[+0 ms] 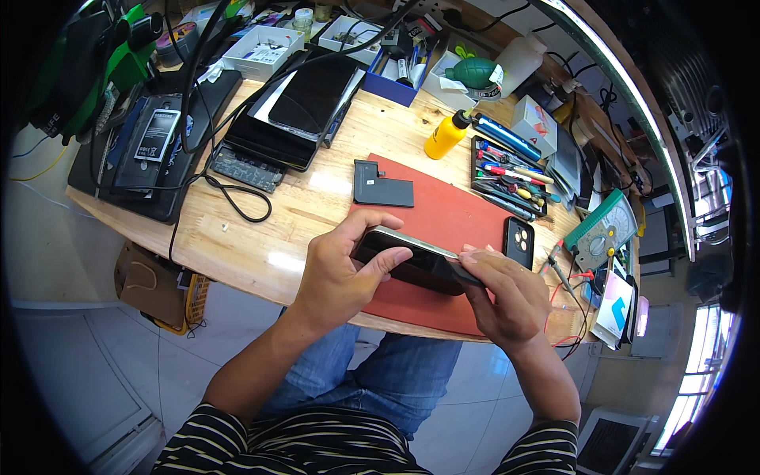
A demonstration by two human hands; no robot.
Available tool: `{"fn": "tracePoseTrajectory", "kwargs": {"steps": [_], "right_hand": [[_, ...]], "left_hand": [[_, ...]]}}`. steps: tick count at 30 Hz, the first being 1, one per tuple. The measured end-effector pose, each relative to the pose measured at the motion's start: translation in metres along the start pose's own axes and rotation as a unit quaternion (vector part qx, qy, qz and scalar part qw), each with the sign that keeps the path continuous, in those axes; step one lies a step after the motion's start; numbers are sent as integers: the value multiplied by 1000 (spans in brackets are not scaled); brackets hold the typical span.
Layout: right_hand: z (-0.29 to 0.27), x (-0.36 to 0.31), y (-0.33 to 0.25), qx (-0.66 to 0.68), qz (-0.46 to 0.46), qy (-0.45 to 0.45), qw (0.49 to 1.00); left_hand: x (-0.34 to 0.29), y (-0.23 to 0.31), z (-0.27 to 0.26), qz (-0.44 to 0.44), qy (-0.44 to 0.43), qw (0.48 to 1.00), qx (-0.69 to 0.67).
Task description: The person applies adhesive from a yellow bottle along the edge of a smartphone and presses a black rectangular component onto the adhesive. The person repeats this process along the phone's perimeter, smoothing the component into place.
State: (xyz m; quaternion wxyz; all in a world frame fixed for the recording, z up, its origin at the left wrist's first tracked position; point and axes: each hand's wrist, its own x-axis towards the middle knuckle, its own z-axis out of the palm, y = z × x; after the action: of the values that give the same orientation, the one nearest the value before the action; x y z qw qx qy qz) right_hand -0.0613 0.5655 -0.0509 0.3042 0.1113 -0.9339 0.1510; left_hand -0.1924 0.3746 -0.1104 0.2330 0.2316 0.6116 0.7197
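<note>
Hands (336, 273) holding phone (419, 267), glossy black, pale-edged

A wooden surface (324, 182) stands over a pale tile floor (475, 388), with a long light (649, 99) and bright window (708, 368) at right.

1. Middle of the frame: left hand (339, 267) and right hand (511, 297) have a dark phone (427, 271) between them, tilted, fingers gripping both ends.
2. Below it, a red mat (459, 207) on the wooden surface (313, 202), with a flat black L-shaped part (385, 190) on top.
3. Right of center: black phone case (518, 249), plus a yellow bottle (445, 138) further up.
4. Far right, a green-framed meter (594, 247).
</note>
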Motion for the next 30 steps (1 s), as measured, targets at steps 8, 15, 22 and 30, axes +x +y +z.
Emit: {"fn": "tracePoseTrajectory", "kwargs": {"steps": [8, 15, 22, 30], "right_hand": [[8, 8, -3, 10, -4, 3, 1000], [8, 8, -2, -7, -13, 0, 1000], [9, 7, -2, -2, -15, 2, 1000], [10, 6, -5, -31, -51, 5, 998]], "left_hand": [[1, 2, 0, -4, -7, 1000, -9], [1, 2, 0, -6, -6, 1000, -6], [2, 1, 0, 6, -6, 1000, 4], [2, -1, -2, 24, -12, 1000, 13]]}}
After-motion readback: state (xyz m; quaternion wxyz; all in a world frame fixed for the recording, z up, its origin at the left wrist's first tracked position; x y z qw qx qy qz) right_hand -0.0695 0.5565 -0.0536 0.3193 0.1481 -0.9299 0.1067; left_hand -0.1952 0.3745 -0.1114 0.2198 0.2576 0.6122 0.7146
